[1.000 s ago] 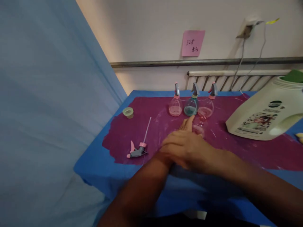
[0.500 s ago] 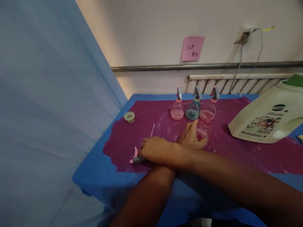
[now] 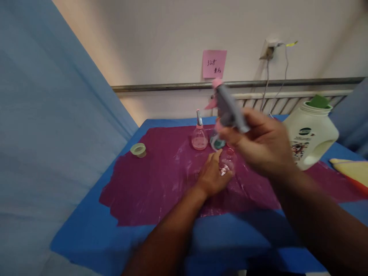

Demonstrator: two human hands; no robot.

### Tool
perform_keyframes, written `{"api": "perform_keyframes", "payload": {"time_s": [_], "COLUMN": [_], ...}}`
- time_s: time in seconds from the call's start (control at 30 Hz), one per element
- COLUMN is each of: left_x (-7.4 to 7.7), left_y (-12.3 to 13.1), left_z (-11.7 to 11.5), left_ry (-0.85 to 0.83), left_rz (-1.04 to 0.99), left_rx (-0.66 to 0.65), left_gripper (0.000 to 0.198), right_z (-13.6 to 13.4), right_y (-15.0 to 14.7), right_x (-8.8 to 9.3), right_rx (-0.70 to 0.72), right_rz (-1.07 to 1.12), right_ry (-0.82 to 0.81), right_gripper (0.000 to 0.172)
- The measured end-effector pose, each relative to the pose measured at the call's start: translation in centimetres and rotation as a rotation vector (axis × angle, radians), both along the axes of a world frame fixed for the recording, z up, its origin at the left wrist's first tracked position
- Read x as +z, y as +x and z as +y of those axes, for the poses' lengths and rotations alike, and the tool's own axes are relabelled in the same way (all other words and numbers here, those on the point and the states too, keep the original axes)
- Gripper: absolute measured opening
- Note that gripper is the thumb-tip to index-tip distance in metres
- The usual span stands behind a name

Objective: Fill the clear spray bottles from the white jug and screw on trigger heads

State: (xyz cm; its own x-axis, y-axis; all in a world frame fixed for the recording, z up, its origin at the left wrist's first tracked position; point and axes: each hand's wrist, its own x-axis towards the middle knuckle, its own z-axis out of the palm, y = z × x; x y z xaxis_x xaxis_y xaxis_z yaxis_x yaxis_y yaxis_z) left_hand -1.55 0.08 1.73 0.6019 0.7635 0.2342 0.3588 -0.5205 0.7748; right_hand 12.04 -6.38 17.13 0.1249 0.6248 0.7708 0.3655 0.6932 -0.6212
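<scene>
My right hand (image 3: 261,142) is raised above the table and closed on a grey and pink spray head (image 3: 228,107), blurred by motion. Below it, my left hand (image 3: 214,172) rests on the purple sheet with its fingers round the left side of a clear open bottle (image 3: 230,161). Behind stand a spray bottle with pink liquid (image 3: 199,138) and one with teal liquid (image 3: 217,142), its top hidden by the spray head. The spray head's tube cannot be made out.
A small pale green cup (image 3: 138,150) sits at the left of the purple sheet (image 3: 149,180). A large cream jug (image 3: 312,134) stands at the right, near a yellow item (image 3: 350,170). A blue curtain (image 3: 43,134) hangs at the left.
My right hand has lifted the spray head from the sheet and moved right, uncrossing my arms. My left hand stays at the open bottle. The view has shifted to the right.
</scene>
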Motion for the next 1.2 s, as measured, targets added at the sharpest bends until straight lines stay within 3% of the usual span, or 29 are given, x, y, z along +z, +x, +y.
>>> {"api": "perform_keyframes", "payload": {"time_s": [0.1, 0.2, 0.5, 0.6, 0.73, 0.87, 1.2], "left_x": [0.3, 0.5, 0.6, 1.1, 1.6, 1.6, 1.4], "left_y": [-0.3, -0.5, -0.4, -0.4, -0.4, -0.4, -0.5], "left_z": [0.0, 0.1, 0.2, 0.0, -0.3, -0.5, -0.4], "left_ry": [-0.026, -0.025, -0.025, -0.038, -0.049, -0.047, -0.027], "left_rz": [0.020, 0.019, 0.052, 0.052, 0.035, 0.000, -0.010], "left_rx": [-0.009, -0.013, 0.015, 0.009, -0.004, -0.003, -0.026], "left_gripper": [0.094, 0.093, 0.093, 0.092, 0.090, 0.088, 0.090], "right_z": [-1.1, -0.9, 0.7, 1.2, 1.8, 1.6, 1.0], "right_y": [3.6, 5.3, 5.7, 5.9, 6.9, 7.7, 7.3], "right_x": [1.0, 0.5, -2.1, -3.8, -7.6, -10.4, -12.4], "right_rx": [-0.116, -0.129, -0.157, -0.114, 0.007, 0.006, 0.076], "right_rz": [0.197, 0.245, 0.254, 0.189, 0.064, 0.039, 0.068], "right_ry": [0.017, 0.010, -0.064, -0.181, -0.342, -0.397, -0.407], "right_gripper": [0.015, 0.016, 0.024, 0.024, 0.033, 0.036, 0.033]}}
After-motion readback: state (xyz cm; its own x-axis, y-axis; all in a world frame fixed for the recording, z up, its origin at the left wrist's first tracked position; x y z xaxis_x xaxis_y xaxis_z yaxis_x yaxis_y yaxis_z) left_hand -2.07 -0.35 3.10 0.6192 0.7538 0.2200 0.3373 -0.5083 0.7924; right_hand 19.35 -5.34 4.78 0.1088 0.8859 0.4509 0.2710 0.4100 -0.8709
